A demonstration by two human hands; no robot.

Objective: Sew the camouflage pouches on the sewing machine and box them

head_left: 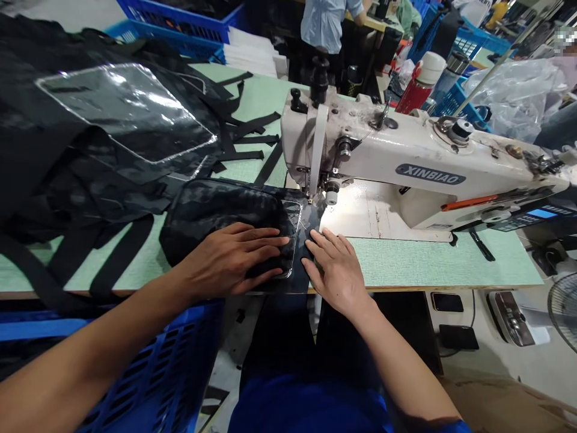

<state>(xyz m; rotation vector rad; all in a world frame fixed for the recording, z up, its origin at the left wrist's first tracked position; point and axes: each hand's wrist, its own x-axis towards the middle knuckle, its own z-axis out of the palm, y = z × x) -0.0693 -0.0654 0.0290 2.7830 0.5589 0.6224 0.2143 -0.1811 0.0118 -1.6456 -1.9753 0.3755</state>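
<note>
A dark camouflage fabric piece with a clear plastic window lies on the green table, its right edge under the presser foot of a white sewing machine. My left hand lies flat on the fabric, fingers stretched out toward the needle. My right hand rests flat on the fabric's right edge just in front of the needle, fingers apart. Neither hand grips anything.
A heap of black fabric pieces with a clear plastic panel and loose black straps covers the table's left. A blue crate stands below the table's front left. Another person stands behind the machine. A fan sits at lower right.
</note>
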